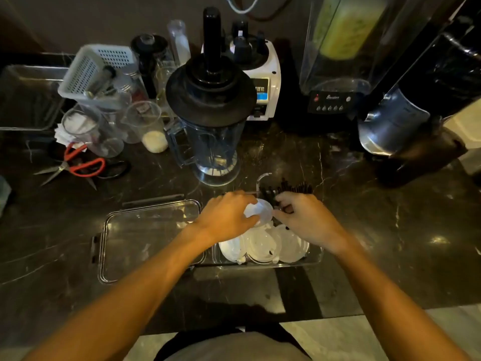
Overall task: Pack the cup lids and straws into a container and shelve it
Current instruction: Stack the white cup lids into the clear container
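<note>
1. On the table [364, 230], left, the clear box top [145, 238] waits; leave it.
2. Left hand [226, 217] fingers pinch one cup lid [261, 213]; lay it flat on the lids [263, 246] inside the box [316, 254].
3. Right hand [307, 217] fingers curl by the straws [286, 190]; whether they are closed on anything, I cannot tell. Keep those straws together.

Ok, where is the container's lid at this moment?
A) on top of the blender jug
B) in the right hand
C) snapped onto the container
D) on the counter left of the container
D: the clear lid lies flat on the counter, left of the open container.
</note>
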Available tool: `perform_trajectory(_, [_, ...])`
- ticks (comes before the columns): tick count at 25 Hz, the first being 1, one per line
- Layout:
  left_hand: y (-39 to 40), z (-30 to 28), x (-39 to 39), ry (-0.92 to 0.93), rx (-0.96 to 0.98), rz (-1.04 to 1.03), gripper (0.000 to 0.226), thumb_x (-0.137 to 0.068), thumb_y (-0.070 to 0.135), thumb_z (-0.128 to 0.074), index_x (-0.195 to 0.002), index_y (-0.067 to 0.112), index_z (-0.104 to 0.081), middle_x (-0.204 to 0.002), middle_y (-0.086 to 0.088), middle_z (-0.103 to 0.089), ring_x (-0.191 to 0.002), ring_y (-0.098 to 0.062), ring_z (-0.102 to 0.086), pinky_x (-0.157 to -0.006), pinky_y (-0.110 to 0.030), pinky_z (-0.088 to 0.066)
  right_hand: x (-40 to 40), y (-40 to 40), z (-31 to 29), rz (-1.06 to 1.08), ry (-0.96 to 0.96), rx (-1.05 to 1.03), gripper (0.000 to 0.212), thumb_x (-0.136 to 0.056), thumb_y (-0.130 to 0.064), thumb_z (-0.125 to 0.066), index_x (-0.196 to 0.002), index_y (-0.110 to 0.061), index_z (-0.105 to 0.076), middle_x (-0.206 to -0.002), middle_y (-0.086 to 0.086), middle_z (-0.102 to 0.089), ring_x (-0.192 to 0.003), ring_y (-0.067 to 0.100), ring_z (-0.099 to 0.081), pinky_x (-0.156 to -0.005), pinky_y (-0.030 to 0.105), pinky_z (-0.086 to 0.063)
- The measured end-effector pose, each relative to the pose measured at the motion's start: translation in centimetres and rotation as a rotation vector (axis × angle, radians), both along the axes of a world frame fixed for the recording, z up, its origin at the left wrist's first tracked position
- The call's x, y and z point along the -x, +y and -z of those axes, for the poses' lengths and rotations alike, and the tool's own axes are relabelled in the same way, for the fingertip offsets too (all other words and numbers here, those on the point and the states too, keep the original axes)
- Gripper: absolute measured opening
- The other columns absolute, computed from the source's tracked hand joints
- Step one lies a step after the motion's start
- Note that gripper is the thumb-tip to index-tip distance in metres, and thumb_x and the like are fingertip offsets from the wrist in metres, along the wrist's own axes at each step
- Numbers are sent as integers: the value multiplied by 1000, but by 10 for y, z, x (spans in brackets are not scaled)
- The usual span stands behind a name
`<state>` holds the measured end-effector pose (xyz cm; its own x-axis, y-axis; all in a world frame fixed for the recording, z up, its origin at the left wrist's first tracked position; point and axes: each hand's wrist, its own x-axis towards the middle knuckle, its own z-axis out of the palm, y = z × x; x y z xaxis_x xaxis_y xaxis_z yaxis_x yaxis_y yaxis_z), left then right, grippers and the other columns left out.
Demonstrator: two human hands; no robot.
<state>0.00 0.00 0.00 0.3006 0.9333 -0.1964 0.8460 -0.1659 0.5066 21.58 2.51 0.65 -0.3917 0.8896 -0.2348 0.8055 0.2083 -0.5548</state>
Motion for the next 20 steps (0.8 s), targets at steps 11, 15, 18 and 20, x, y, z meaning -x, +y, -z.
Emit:
perform_trajectory(11, [-29, 27, -4, -37, 35, 118, 32, -98, 27, -61, -129, 23, -69, -130, 4, -67, -114, -22, -67, -94, -42, -54, 16, -24, 40, 232, 109, 108, 28, -96, -39, -69, -114, -19, -65, -90, -10, -70, -86, 13, -69, -71, 32, -57])
perform_trajectory(15, [-34, 27, -2, -149, -41, 92, 21, -98, 24, -64, -117, 18, -72, -118, 1, -70, -103, -22, -70, -89, -41, -55, 18, -24, 40, 329, 273, 145, 23, -98, -33, -69, -115, -18, -67, -97, -10, -70, -91, 6, -67, -72, 17, -48])
perform_trajectory(18, [-32, 24, 0, -375, 14, -54, 16, -100, 23, -62, -113, 16, -68, -109, 2, -74, -99, -15, -70, -85, -40, -56, 16, -24, 27, 310, 445, 80, 15, -103, -29, -59, -114, -27, -70, -93, -17, -71, -87, 1, -67, -70, 13, -48])
perform_trajectory(20, [-30, 21, 2, -568, 108, -181, 13, -101, 23, -61, -109, 15, -66, -102, 3, -75, -97, -11, -71, -86, -38, -56, 12, -21, 23, 317, 476, 28, 17, -105, -25, -56, -116, -27, -69, -92, -13, -71, -82, 10, -67, -68, 23, -54])
